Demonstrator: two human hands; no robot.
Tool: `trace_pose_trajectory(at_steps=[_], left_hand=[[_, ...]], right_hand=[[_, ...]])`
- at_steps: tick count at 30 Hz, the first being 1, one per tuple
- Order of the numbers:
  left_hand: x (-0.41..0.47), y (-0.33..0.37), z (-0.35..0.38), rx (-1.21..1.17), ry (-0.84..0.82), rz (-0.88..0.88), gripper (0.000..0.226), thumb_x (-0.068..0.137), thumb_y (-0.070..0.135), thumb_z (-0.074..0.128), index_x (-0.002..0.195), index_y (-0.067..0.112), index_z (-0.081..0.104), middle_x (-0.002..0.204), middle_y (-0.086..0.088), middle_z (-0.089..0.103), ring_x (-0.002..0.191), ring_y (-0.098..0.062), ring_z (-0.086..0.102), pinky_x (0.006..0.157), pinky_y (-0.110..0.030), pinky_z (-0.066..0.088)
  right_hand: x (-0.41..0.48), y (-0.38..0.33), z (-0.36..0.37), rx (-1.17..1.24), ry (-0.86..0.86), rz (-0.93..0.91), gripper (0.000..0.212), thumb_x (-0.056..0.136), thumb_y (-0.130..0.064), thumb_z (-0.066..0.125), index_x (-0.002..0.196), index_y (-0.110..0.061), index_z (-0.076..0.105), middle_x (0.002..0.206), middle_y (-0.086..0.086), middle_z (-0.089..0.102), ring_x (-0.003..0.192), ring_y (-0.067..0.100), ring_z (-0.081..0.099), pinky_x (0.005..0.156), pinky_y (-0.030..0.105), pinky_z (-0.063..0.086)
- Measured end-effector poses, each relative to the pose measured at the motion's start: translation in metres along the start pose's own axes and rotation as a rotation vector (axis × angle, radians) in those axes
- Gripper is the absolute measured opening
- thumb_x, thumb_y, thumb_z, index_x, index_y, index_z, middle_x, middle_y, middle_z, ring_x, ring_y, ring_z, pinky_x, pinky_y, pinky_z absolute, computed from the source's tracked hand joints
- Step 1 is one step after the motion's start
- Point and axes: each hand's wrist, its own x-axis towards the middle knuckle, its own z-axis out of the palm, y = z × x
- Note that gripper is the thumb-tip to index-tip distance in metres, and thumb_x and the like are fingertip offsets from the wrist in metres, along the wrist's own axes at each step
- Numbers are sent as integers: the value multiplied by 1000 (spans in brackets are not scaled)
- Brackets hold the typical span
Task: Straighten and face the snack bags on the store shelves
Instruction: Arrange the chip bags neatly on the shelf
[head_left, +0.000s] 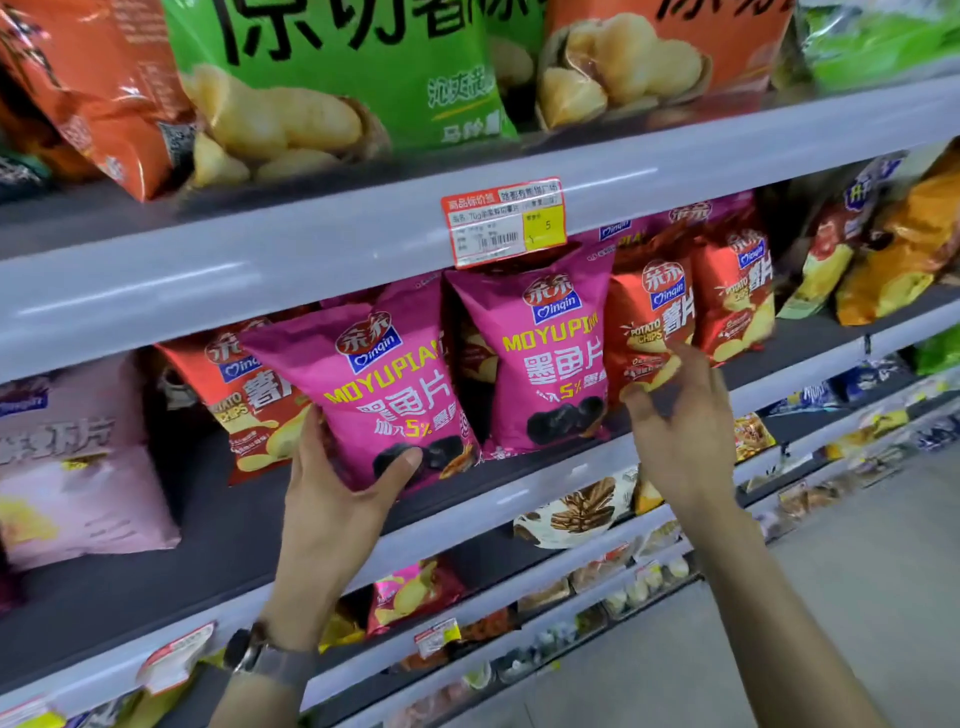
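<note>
My left hand (337, 499) grips the bottom of a magenta snack bag (384, 384), thumb across its front and fingers behind its left edge; the bag stands upright at the front of the middle shelf (249, 525). A second magenta bag (545, 353) stands upright just to its right, facing out. My right hand (680, 431) hovers in front of a red potato-chip bag (649, 322), fingers loosely curled and holding nothing; I cannot tell whether the fingertips touch it. Another red chip bag (244, 395) stands behind and left of the held bag.
Large green (337, 78) and orange (649, 57) chip bags fill the upper shelf. A pale pink bag (72, 467) sits at the left of the middle shelf. A price label (504, 223) hangs on the upper shelf rail. Lower shelves hold several small snacks; the aisle floor (831, 597) lies to the right.
</note>
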Motion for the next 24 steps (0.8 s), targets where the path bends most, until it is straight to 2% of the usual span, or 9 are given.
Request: trace_pose_trajectory(at_steps=[3, 6, 9, 12, 16, 18, 20, 22, 24], left_hand=[[5, 4, 4, -76, -22, -2, 102, 60, 66, 91, 145, 41, 41, 136, 13, 64, 120, -9, 66, 104, -47, 56], [5, 10, 11, -132, -26, 8, 102, 56, 57, 90, 143, 38, 40, 132, 16, 66, 115, -3, 66, 98, -34, 55], [7, 9, 17, -155, 6, 13, 106, 54, 54, 92, 144, 34, 40, 130, 18, 66, 113, 1, 66, 94, -27, 53], [10, 9, 20, -167, 62, 5, 103, 55, 50, 94, 142, 30, 44, 126, 20, 67, 108, 5, 68, 92, -26, 55], [10, 11, 25, -188, 153, -11, 89, 60, 41, 97, 134, 29, 50, 124, 13, 71, 108, -5, 72, 94, -40, 61], [8, 14, 27, -187, 188, -10, 83, 60, 40, 98, 129, 32, 53, 124, 9, 72, 108, -9, 73, 93, -41, 61], [4, 18, 27, -181, 225, -7, 86, 61, 37, 101, 131, 27, 53, 126, 4, 71, 110, -12, 73, 92, -40, 61], [-2, 22, 28, -175, 271, -5, 89, 62, 32, 100, 135, 20, 52, 125, 3, 72, 109, -12, 74, 92, -39, 61], [-8, 26, 30, -171, 317, 4, 84, 64, 25, 99, 133, 17, 53, 123, 4, 73, 109, -12, 74, 92, -37, 60]], right_hand=[[19, 7, 7, 52, -3, 10, 81, 89, -32, 70, 157, -20, 26, 160, 5, 34, 146, 30, 32, 114, 52, 37], [46, 17, 15, 103, -13, 58, 105, 80, -45, 77, 162, -20, 15, 164, 7, 31, 151, 30, 29, 122, 53, 29], [70, 30, 23, 182, -55, 103, 113, 69, -68, 82, 157, -30, 23, 154, 0, 47, 141, 22, 48, 116, 50, 40], [82, 34, 25, 244, -82, 53, 105, 70, -55, 88, 154, -28, 30, 139, -5, 58, 125, 13, 59, 110, 41, 47], [97, 38, 27, 340, -113, 5, 95, 73, -36, 92, 150, -30, 35, 124, -17, 61, 110, -4, 62, 104, 29, 48], [100, 41, 28, 375, -131, 6, 95, 72, -35, 93, 148, -31, 36, 124, -15, 63, 108, -7, 62, 99, 24, 49], [101, 44, 26, 410, -139, 14, 97, 71, -38, 93, 148, -29, 36, 127, -12, 63, 108, -9, 61, 94, 15, 48], [102, 47, 22, 439, -141, 29, 100, 71, -40, 93, 151, -26, 35, 127, -11, 62, 103, -18, 58, 85, 2, 44], [105, 52, 19, 459, -144, 37, 101, 71, -40, 93, 152, -23, 35, 124, -13, 61, 96, -26, 55, 80, -5, 39]])
